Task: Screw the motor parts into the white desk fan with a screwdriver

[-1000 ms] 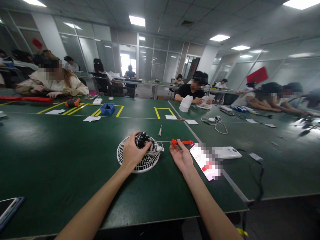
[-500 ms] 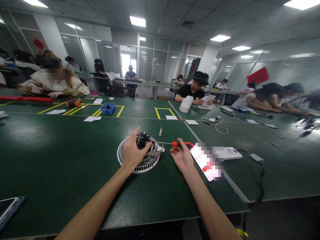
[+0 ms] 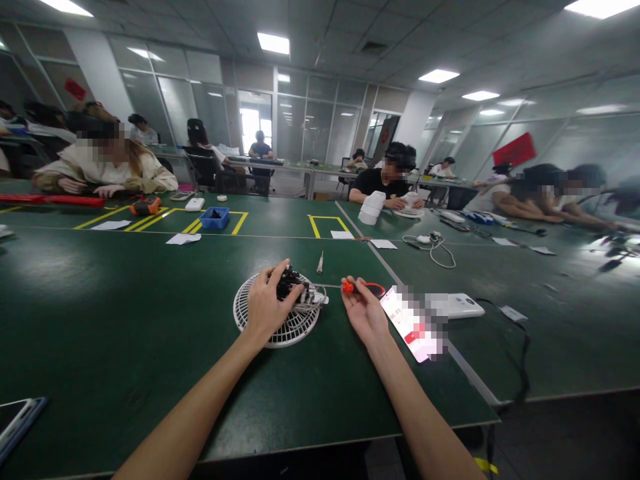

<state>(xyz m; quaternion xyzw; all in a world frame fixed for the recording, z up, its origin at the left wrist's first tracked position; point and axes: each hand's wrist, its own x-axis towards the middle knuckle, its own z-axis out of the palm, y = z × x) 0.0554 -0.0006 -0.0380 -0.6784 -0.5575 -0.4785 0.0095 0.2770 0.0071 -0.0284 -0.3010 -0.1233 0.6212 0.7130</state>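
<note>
My left hand is closed over a black fan motor with white wires, which rests on a round white fan grille lying flat on the green table. My right hand is closed on a red-handled screwdriver, fingers curled round its handle. The screwdriver's thin shaft points left toward the motor.
A phone and a white box lie just right of my right hand. A second small screwdriver lies behind the grille. A blue tray, papers and a white cable sit farther back. Another phone lies near the left edge. Other people work at the tables behind.
My right hand went from lying open beside the red screwdriver to closing round its handle. My left hand stayed on the motor.
</note>
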